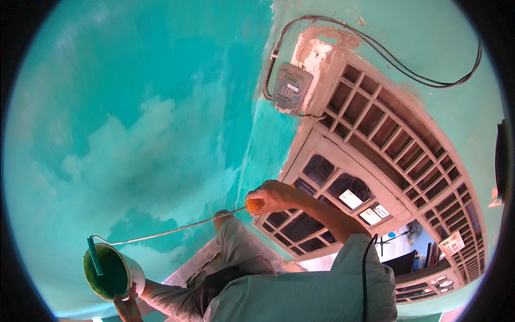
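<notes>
My right grip [270, 196] is closed around the orange handle [255, 205] of the roller [95, 257]. Its long, thin rod slants down leftward to a narrow teal head at the mouth of the bucket [134, 269]. The head's upper end pokes past the rim and its lower end lies over the green inside; I can't tell whether it touches paint. The bucket is tipped so its mouth faces me, pale outside and dark green within. My left grip [127, 307] is clamped on the bucket at its near edge.

Just beyond, my leg [236, 247] in grey trousers is bent towards the wall [161, 139]. That wall is turquoise and uneven: deep, saturated colour along the top, a pale, cloudy patch across the middle, and a darker blot low down near the rod. A rough vertical line marks its right edge, where the next stretch begins. There a grey meter [291, 88] with a keypad hangs beside a scraped patch [319, 51] of bare plaster, and a dark cable [445, 85] loops away over paler green paint. Right of that is a pinkish-brown window frame [394, 185] with barred openings above, dark panes below and white papers [351, 199] on the glass.
</notes>
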